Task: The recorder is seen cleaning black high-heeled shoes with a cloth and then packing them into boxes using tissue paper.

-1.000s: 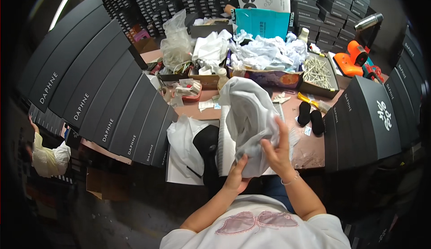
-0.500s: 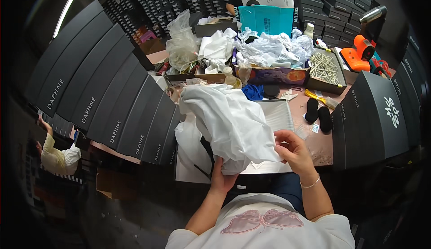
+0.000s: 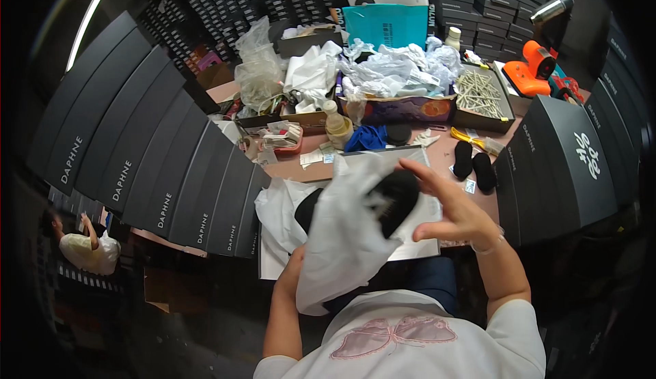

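Observation:
A sheet of white wrapping paper, blurred by motion, hangs in front of me around a black shoe, whose rounded end shows at the right. My left hand holds this bundle from below left; the paper covers its fingers. Beside the shoe's bare end is my right hand, thumb and fingers spread, fingertips close to the shoe or touching it. Beneath lies an open white-lined box. More white paper lies at its left, next to a second black item, partly hidden, perhaps another shoe.
Dark shoeboxes stand in a row at left, others at right. Along the back are a bin of crumpled paper, a box of white sticks, a bottle and an orange tool. Two black pads lie right.
The paper has swung down and left, baring the black shoe's end. My right hand has let go of the paper and opened. The view has shifted slightly.

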A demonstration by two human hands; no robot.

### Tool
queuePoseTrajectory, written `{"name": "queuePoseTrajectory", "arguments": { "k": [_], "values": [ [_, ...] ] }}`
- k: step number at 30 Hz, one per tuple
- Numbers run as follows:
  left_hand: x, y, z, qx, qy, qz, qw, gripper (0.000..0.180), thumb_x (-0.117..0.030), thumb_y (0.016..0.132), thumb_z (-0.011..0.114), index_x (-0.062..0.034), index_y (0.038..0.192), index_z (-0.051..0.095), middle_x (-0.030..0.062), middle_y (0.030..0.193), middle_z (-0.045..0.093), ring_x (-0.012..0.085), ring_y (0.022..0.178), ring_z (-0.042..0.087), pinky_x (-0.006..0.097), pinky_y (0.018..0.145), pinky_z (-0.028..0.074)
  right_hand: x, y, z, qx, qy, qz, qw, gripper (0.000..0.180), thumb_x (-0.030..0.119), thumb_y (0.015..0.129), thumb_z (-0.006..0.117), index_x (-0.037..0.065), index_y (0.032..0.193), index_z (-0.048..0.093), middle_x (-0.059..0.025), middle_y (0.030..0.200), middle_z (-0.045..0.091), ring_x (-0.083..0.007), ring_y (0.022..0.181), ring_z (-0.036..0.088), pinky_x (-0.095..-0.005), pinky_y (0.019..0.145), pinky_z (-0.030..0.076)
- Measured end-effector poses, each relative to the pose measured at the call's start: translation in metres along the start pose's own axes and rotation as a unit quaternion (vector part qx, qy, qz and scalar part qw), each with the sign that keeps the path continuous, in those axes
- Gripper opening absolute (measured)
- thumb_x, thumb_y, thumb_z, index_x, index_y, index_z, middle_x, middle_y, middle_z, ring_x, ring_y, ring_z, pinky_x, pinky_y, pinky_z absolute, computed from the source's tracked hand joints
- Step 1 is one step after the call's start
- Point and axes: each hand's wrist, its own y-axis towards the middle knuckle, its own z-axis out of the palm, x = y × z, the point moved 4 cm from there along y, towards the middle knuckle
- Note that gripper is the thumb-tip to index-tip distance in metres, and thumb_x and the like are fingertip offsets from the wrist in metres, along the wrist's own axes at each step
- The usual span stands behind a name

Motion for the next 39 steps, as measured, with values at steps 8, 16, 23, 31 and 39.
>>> {"name": "queuePoseTrajectory", "arguments": {
  "k": [8,16,23,31,39],
  "values": [
    [-0.037,-0.005,-0.044,-0.489,-0.298,0.202,0.794,0.059,-0.041,0.098,0.046,0.0087,0.129,0.045,0.0221,0.127,0.053,0.0326,0.11,0.06,0.04,0.085,0.054,-0.052,-0.054,-0.105,-0.403,0.196,0.072,0.891,0.037,0.017,0.082,0.069,-0.003,0.11,0.053,-0.0072,0.1,0.061,-0.0116,0.084,0.061,-0.0232,0.074,0.052],
    [0.041,0.14,0.102,0.028,0.391,0.225,0.892,0.059,-0.03,0.083,0.07,-0.0023,0.132,0.051,0.0192,0.119,0.06,0.0321,0.117,0.055,0.041,0.095,0.047,-0.046,-0.076,-0.063,-0.47,-0.06,-0.051,0.879,0.045,0.011,0.079,0.065,0.0,0.119,0.048,-0.0142,0.118,0.057,-0.0184,0.109,0.053,-0.0316,0.097,0.041],
    [-0.023,0.104,0.092,-0.087,-0.526,0.151,0.833,0.084,-0.058,0.081,0.06,0.0044,0.134,0.043,0.0177,0.129,0.053,0.0286,0.122,0.051,0.039,0.106,0.039,-0.074,-0.098,0.053,-0.148,0.252,0.054,0.955,0.058,0.036,0.086,0.067,0.001,0.127,0.048,-0.0145,0.129,0.05,-0.0226,0.126,0.043,-0.0359,0.107,0.033],
    [-0.019,0.05,0.069,-0.218,-0.007,0.274,0.937,0.053,-0.024,0.073,0.081,0.0005,0.115,0.058,0.0078,0.109,0.061,0.0157,0.098,0.058,0.031,0.088,0.046,-0.057,-0.055,0.074,0.096,-0.154,0.083,0.98,0.017,0.017,0.089,0.06,0.001,0.092,0.057,-0.0156,0.088,0.056,-0.0348,0.073,0.058,-0.0421,0.067,0.048],
    [-0.018,0.044,0.016,-0.078,-0.407,0.05,0.909,0.096,-0.079,0.077,0.046,0.0038,0.125,0.051,0.0175,0.102,0.066,0.0271,0.091,0.067,0.04,0.083,0.056,-0.074,-0.01,-0.068,0.011,-0.59,-0.013,0.807,0.009,0.009,0.081,0.058,0.005,0.088,0.056,-0.0145,0.091,0.059,-0.0345,0.079,0.06,-0.0443,0.068,0.047]
  ]
}}
